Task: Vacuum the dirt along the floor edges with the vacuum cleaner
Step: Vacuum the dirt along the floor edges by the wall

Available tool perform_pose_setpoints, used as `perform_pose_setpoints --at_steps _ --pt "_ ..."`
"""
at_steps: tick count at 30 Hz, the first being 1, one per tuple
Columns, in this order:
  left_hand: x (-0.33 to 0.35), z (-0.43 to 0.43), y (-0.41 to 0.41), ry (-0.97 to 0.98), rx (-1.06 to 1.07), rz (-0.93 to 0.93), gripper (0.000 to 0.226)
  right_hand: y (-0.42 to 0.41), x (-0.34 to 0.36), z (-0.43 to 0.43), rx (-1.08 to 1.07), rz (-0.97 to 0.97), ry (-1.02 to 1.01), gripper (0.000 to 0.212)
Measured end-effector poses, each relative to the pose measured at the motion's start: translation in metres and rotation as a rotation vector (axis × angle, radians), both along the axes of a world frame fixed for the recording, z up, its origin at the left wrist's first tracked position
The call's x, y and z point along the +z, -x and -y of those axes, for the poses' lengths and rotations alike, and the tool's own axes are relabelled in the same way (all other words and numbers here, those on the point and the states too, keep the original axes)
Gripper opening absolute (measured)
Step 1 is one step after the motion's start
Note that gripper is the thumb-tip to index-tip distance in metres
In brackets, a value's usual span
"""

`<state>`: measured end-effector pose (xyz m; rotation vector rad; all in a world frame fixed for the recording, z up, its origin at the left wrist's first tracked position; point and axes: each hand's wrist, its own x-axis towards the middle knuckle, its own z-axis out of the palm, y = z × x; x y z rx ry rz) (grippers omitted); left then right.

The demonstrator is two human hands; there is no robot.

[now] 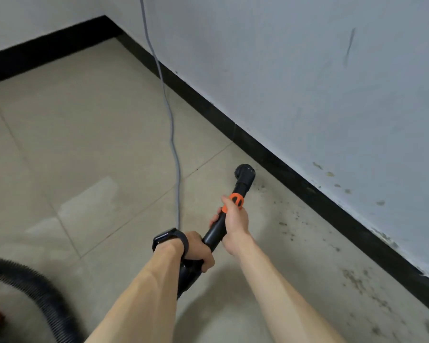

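Both the left hand (196,251) and, just ahead, the right hand (235,219) grip the black plastic vacuum wand (216,231). Dark dirt specks (289,222) lie to its right.

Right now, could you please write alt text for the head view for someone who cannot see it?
Both hands grip a black vacuum wand: the left hand at its rear handle, the right hand near an orange collar, aiming the round nozzle at the tiled floor beside a black baseboard. Dark dirt specks lie along that edge.
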<state>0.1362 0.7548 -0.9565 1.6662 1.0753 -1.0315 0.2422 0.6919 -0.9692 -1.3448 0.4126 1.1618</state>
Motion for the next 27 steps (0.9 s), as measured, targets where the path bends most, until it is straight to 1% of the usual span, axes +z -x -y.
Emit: perform_pose_setpoints --at_steps 3,7,10,13,16,20,22,24,27 --pt "0.01 0.004 0.013 -0.066 -0.016 -0.039 0.047 0.018 0.0 -0.002 -0.052 -0.004 0.05 0.026" --pt "0.021 0.013 0.025 -0.032 -0.047 -0.082 0.056 0.035 0.001 0.006 -0.047 0.034 0.07 0.029" --pt "0.021 0.012 0.029 0.014 -0.057 -0.108 0.064 0.043 -0.004 0.01 -0.034 0.044 0.068 0.021" --pt "0.023 0.012 0.031 0.01 -0.079 -0.146 0.068 0.05 -0.002 0.009 -0.054 0.025 0.067 0.013" --pt "0.023 0.013 0.031 -0.036 -0.095 -0.144 0.061 0.05 -0.001 0.007 -0.081 0.012 0.045 0.012" --pt "0.018 0.018 0.026 -0.154 -0.082 -0.084 0.032 0.038 -0.005 0.002 -0.107 0.001 0.022 0.013" --pt "0.014 0.02 0.022 -0.22 -0.054 -0.012 0.024 0.029 -0.006 -0.003 -0.128 0.002 0.012 0.012" --pt "0.01 0.023 0.019 -0.295 -0.053 0.07 0.02 0.018 -0.005 -0.006 -0.159 -0.006 0.006 0.01" --pt "0.005 0.026 0.016 -0.445 -0.088 0.197 0.022 0.003 -0.007 -0.008 -0.204 -0.035 -0.036 0.008"
